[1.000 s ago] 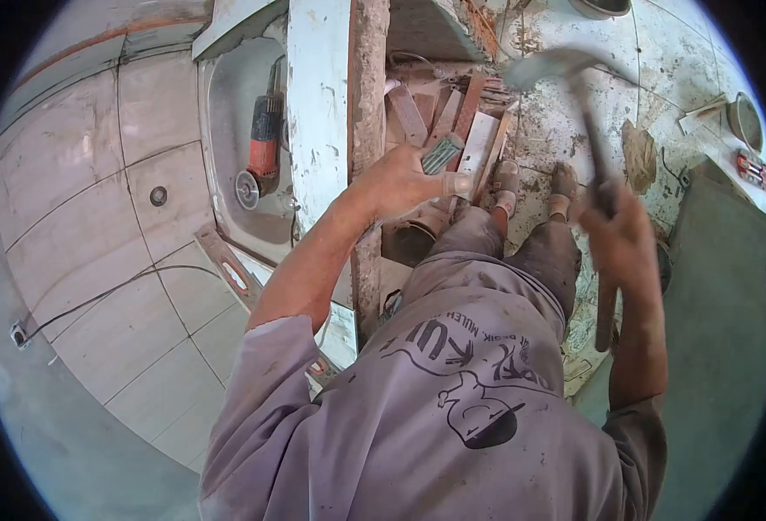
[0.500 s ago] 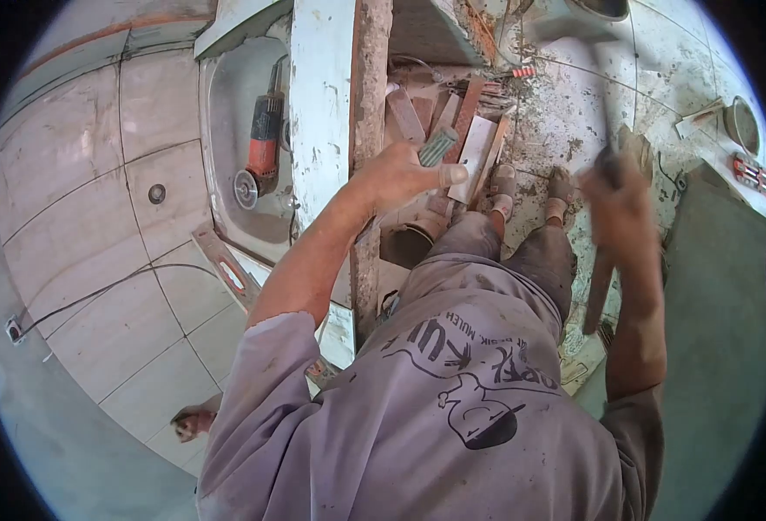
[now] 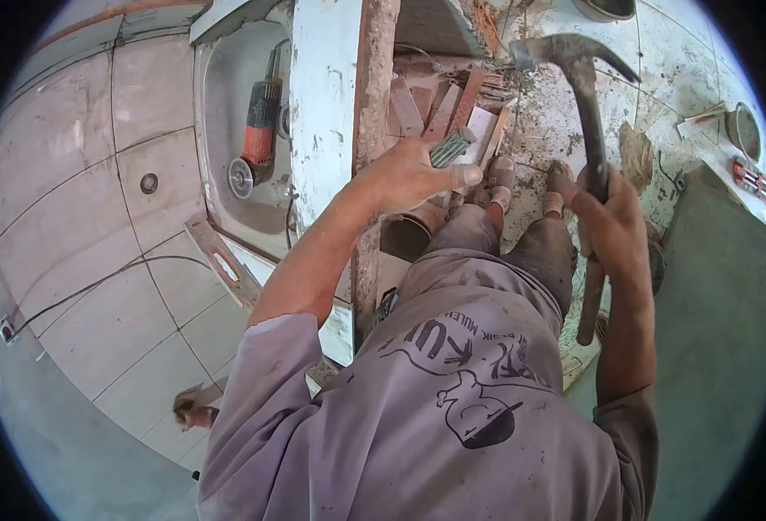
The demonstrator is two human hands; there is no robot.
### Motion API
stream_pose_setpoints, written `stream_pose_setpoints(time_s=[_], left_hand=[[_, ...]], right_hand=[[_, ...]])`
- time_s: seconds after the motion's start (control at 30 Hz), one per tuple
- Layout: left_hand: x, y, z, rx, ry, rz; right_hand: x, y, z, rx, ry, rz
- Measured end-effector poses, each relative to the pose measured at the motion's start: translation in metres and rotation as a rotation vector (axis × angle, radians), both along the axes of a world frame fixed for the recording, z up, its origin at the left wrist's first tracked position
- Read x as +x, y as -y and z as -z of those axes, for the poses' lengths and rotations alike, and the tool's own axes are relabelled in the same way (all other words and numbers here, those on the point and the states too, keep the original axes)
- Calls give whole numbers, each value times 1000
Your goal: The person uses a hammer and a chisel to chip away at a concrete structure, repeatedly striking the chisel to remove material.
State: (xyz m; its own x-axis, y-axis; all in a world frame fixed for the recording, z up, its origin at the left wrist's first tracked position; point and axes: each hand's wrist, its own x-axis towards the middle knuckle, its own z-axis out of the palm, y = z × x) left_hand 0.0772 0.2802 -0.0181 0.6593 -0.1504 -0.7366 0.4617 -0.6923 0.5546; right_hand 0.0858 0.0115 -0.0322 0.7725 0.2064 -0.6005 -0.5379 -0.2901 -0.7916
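Note:
My right hand [image 3: 607,217] is wrapped round the handle of a claw hammer [image 3: 584,104], whose metal head is raised above the floor tiles. My left hand [image 3: 413,178] grips a short green ridged handle [image 3: 452,148], with the thumb stretched along its near side. The rest of that tool is hidden behind the hand and wrist. This hand is beside the rough, chipped edge of an upright wall [image 3: 374,95]. Hammer and green handle are apart.
An angle grinder [image 3: 262,130] lies in a basin [image 3: 218,95] at the left. A level [image 3: 223,262] leans near the basin. Wood and tile pieces [image 3: 465,104] lie beyond my left hand. A bucket [image 3: 406,236] stands below it. A cable [image 3: 96,282] crosses the left tiles.
The hammer, blurred before, now shows sharply and sits slightly lower, with its head clear to see. My left hand and the green handle have shifted slightly.

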Motion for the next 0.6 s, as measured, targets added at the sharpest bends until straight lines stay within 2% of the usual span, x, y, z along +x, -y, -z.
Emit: stream_pose_setpoints(time_s=[0.13, 0.2, 0.27, 0.37, 0.43, 0.5, 0.53, 0.6], left_hand=[[-4, -7, 2, -41, -6, -57], [-3, -7, 0, -48, -28, -59], [-5, -5, -8, 13, -33, 57], [-17, -10, -15, 77, 97, 74], [-22, -4, -19, 69, 177, 13], [-38, 3, -17, 35, 218, -30], [-37, 1, -13, 85, 217, -44], [-32, 7, -18, 223, 192, -119]], right_hand=[[-17, -6, -3, 97, -63, 67], [-23, -2, -3, 81, 27, 118], [-32, 5, -11, 71, -6, 126], [-38, 13, -5, 99, 21, 105], [-44, 17, 3, 131, 51, 113], [-56, 20, 1, 109, 76, -22], [-65, 21, 7, 112, 66, 44], [-60, 22, 0, 109, 123, 26]])
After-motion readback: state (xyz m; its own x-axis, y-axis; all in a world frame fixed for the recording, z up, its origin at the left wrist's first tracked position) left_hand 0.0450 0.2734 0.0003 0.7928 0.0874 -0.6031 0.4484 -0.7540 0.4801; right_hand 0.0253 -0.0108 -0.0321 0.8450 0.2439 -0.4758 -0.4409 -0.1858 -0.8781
